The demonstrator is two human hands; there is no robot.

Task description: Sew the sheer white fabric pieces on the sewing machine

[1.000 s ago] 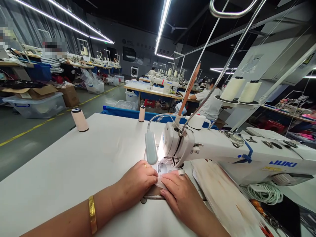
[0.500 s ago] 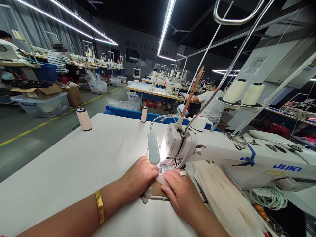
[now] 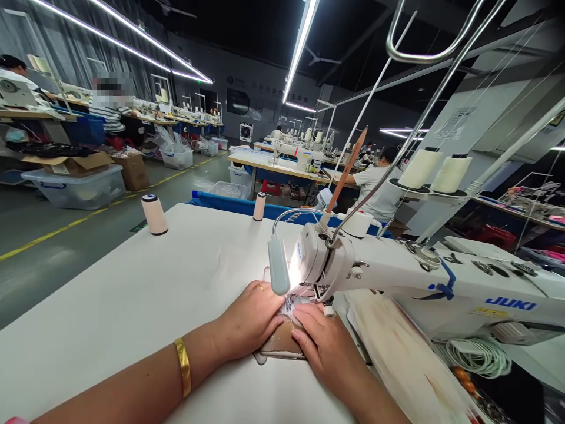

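Observation:
My left hand [image 3: 253, 318] rests on a small brown piece of fabric [image 3: 282, 343] at the sewing machine's [image 3: 315, 259] needle area. Its thumb is apart from the fingers, whose tips lie beside the presser foot. On the right side of the same piece lies my right hand [image 3: 329, 344], fingers stretched forward and thumb spread a little. Whitish, partly see-through material [image 3: 291, 309] shows between the hands near the foot. A grey lamp [image 3: 278, 265] on a bent neck lights this spot and hides part of the work.
Two thread cones, one larger [image 3: 154, 214] and one smaller [image 3: 259, 207], stand at the far edge of the white table [image 3: 110, 306]. Right of the needle, pale material [image 3: 397, 347] lies below the machine arm, with coiled cord [image 3: 479, 356] beyond. Other people sit at machines behind.
My left thumb has moved away from the fingertips and down over the fabric, baring more brown surface. My right hand has barely moved. The view has shifted slightly.

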